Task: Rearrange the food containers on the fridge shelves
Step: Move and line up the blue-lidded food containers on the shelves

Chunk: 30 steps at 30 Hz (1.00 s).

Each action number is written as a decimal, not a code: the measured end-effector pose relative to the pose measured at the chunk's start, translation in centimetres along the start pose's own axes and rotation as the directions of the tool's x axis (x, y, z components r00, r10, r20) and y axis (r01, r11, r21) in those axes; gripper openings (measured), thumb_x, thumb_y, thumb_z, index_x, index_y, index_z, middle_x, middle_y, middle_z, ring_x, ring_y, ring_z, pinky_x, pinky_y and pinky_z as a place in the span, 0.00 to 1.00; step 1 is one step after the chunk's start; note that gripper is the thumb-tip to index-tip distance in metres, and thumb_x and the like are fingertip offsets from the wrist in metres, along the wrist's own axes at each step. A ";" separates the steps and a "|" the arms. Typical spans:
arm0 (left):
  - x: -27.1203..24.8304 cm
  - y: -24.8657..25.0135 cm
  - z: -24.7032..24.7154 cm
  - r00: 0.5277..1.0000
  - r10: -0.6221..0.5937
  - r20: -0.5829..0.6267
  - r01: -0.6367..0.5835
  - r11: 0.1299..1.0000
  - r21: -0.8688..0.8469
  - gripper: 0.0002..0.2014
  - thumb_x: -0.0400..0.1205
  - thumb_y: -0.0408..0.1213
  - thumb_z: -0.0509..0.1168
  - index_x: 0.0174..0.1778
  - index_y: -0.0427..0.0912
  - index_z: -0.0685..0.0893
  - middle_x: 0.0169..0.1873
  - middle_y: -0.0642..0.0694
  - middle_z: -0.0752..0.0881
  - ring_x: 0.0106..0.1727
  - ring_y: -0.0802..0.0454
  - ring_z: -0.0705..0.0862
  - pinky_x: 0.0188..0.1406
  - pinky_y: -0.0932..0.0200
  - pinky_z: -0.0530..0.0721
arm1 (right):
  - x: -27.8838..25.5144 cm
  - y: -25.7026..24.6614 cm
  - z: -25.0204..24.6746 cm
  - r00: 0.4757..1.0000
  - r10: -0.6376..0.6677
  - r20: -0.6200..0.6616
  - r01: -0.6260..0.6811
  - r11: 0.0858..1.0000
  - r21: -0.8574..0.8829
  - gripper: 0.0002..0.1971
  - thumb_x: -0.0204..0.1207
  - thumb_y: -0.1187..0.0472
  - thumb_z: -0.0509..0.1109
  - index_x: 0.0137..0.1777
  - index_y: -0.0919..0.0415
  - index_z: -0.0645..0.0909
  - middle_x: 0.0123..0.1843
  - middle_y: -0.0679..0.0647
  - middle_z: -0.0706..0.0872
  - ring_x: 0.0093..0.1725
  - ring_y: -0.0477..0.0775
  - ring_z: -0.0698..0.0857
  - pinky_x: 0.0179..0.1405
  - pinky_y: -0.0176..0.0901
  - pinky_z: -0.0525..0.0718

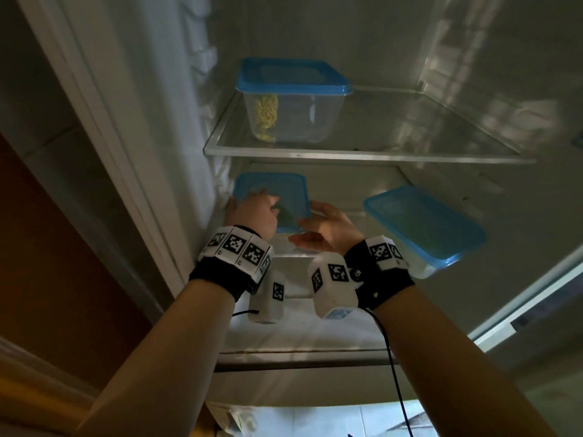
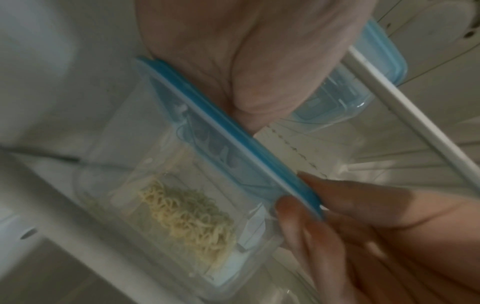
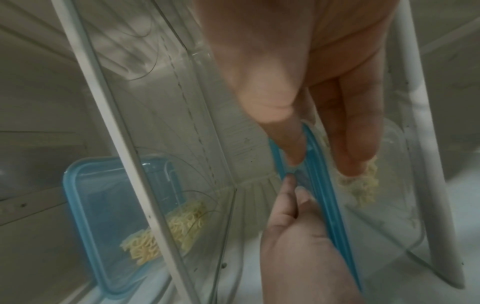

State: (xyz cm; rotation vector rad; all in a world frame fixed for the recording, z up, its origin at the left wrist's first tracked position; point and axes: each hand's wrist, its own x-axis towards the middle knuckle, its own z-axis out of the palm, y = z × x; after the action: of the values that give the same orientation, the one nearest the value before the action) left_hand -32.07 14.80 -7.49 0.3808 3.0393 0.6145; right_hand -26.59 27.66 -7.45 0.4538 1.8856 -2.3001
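Both hands, left (image 1: 252, 212) & right (image 1: 325, 228), grip clear rectangular blue-lidded plastic container (image 1: 284, 187) w/ noodles, lower shelf, 9 o'clock side.

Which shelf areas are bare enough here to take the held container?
Upper glass shelf: bare right of the noodle container. Lower shelf is crowded: left hand and right hand grip one container, another sits right.

The upper shelf (image 1: 362, 154) is blocked at its left edge by a container (image 1: 293, 99); bare glass is left toward its right edge.
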 end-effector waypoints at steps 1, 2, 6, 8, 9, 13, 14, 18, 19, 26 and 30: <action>-0.1 0.0 0.0 1.000 -0.004 -0.006 0.004 1.000 0.006 0.21 0.85 0.38 0.53 0.75 0.49 0.70 0.81 0.48 0.63 0.82 0.48 0.59 0.83 0.45 0.48 | -0.1 -0.1 0.0 1.000 0.002 0.005 -0.002 1.000 -0.023 0.30 0.74 0.71 0.67 0.76 0.61 0.63 0.42 0.60 0.84 0.21 0.49 0.88 0.24 0.38 0.88; -0.2 0.1 0.1 1.000 -0.007 -0.018 0.007 1.000 0.013 0.21 0.85 0.38 0.53 0.75 0.49 0.70 0.81 0.48 0.64 0.82 0.48 0.59 0.83 0.46 0.48 | -0.2 -0.2 -0.1 1.000 0.009 0.008 -0.009 0.999 -0.047 0.30 0.74 0.71 0.67 0.76 0.61 0.64 0.43 0.61 0.85 0.23 0.51 0.88 0.25 0.39 0.88; -0.5 0.2 0.2 0.997 -0.029 -0.066 0.029 0.999 0.013 0.21 0.84 0.36 0.53 0.74 0.49 0.71 0.78 0.45 0.70 0.80 0.48 0.63 0.82 0.46 0.50 | -0.9 -0.8 -0.9 1.000 0.021 0.021 -0.018 0.991 -0.134 0.30 0.75 0.72 0.65 0.77 0.61 0.63 0.59 0.65 0.84 0.36 0.56 0.85 0.37 0.48 0.88; -0.6 0.5 0.1 0.997 -0.031 -0.072 0.032 0.999 0.013 0.21 0.83 0.34 0.53 0.74 0.48 0.71 0.78 0.45 0.70 0.80 0.47 0.65 0.82 0.46 0.52 | -1.5 -1.0 -1.6 0.999 -0.021 0.045 0.029 0.981 -0.192 0.28 0.76 0.72 0.63 0.76 0.63 0.64 0.53 0.56 0.84 0.39 0.55 0.84 0.43 0.48 0.86; -0.7 0.6 -0.1 0.997 -0.027 -0.067 0.028 0.999 0.016 0.22 0.83 0.33 0.53 0.74 0.48 0.71 0.78 0.45 0.70 0.80 0.47 0.65 0.82 0.46 0.52 | -2.0 -1.2 -2.0 0.998 -0.045 0.053 0.056 0.971 -0.234 0.26 0.76 0.71 0.63 0.75 0.63 0.67 0.53 0.55 0.83 0.40 0.54 0.84 0.45 0.47 0.85; -1.5 1.2 -1.6 0.997 0.016 -0.078 -0.024 0.995 -0.101 0.22 0.81 0.34 0.59 0.73 0.47 0.73 0.72 0.42 0.76 0.73 0.44 0.73 0.77 0.51 0.65 | -4.2 -3.7 -2.9 0.985 -0.127 0.118 0.165 0.894 -0.416 0.13 0.76 0.64 0.65 0.60 0.58 0.79 0.53 0.56 0.85 0.41 0.50 0.85 0.44 0.40 0.86; -1.9 1.7 -2.5 0.996 0.026 -0.086 -0.043 0.980 -0.193 0.20 0.80 0.36 0.61 0.70 0.48 0.76 0.69 0.42 0.79 0.70 0.44 0.77 0.72 0.56 0.70 | -5.0 -4.7 -3.1 0.975 -0.152 0.162 0.209 0.875 -0.437 0.10 0.77 0.63 0.65 0.56 0.56 0.80 0.50 0.55 0.87 0.40 0.48 0.85 0.41 0.38 0.86; -4.4 4.1 -7.6 0.986 0.141 -0.085 -0.161 0.713 -0.683 0.09 0.82 0.36 0.60 0.47 0.48 0.86 0.44 0.48 0.88 0.40 0.60 0.86 0.39 0.70 0.78 | -7.5 -9.2 -3.4 0.903 -0.383 0.196 0.427 0.856 -0.292 0.06 0.76 0.65 0.65 0.45 0.56 0.83 0.31 0.48 0.91 0.29 0.44 0.87 0.31 0.34 0.86; -5.1 4.7 -8.9 0.978 0.174 -0.118 -0.202 0.624 -0.755 0.10 0.82 0.34 0.59 0.42 0.49 0.85 0.39 0.50 0.88 0.33 0.64 0.85 0.35 0.70 0.77 | -7.7 -10.3 -3.4 0.878 -0.452 0.158 0.478 0.848 -0.231 0.06 0.75 0.66 0.65 0.43 0.57 0.83 0.28 0.48 0.90 0.26 0.43 0.86 0.29 0.34 0.86; -4.0 6.9 -13.2 0.833 -0.179 -0.523 -0.419 0.413 -0.809 0.23 0.68 0.38 0.61 0.61 0.41 0.77 0.62 0.42 0.79 0.61 0.51 0.78 0.61 0.61 0.76 | -4.3 -13.9 -1.0 0.818 -0.557 -0.144 0.565 0.825 0.015 0.10 0.70 0.67 0.68 0.47 0.53 0.77 0.47 0.54 0.81 0.48 0.49 0.82 0.53 0.40 0.80; -1.7 7.0 -13.1 0.906 -0.234 -0.354 -0.258 0.360 -0.897 0.27 0.81 0.36 0.60 0.77 0.42 0.64 0.76 0.46 0.69 0.73 0.54 0.70 0.64 0.67 0.70 | -1.8 -14.1 0.4 0.894 -0.441 -0.075 0.438 0.898 -0.050 0.27 0.75 0.58 0.67 0.74 0.52 0.68 0.51 0.48 0.78 0.50 0.43 0.76 0.46 0.32 0.71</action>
State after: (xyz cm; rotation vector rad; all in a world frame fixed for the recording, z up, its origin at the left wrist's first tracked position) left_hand -29.63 15.61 7.24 0.1954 2.2891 2.5283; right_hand -29.02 30.05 6.37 0.1258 2.2594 -2.5454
